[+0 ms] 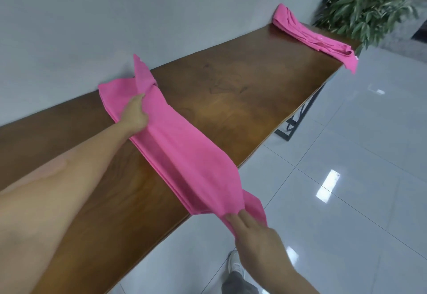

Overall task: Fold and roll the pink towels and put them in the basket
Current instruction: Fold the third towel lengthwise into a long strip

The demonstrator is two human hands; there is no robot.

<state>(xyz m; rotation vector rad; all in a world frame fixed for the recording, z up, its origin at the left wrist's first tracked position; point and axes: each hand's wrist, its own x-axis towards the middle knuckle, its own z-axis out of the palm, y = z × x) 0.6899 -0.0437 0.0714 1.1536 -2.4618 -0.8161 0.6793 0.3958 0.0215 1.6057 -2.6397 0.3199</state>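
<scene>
My right hand (254,233) pinches the near end of the towel (182,148) off the table (242,90) edge, left hand (135,114) grips the far end by the wall — I'm mid-fold, strip pulled taut. Next I'd lay it flat and start rolling; second towel (312,34) waits at the far end, no basket in view.

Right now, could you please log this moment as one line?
left hand: grips towel far end | right hand: pinches near end | towel: folded, stretched across table | basket: unseen

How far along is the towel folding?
Early on. The left hand and right hand grip the ends of one towel, folded into a long strip across the table but not rolled. More towels wait at the far end. No basket shows.
</scene>
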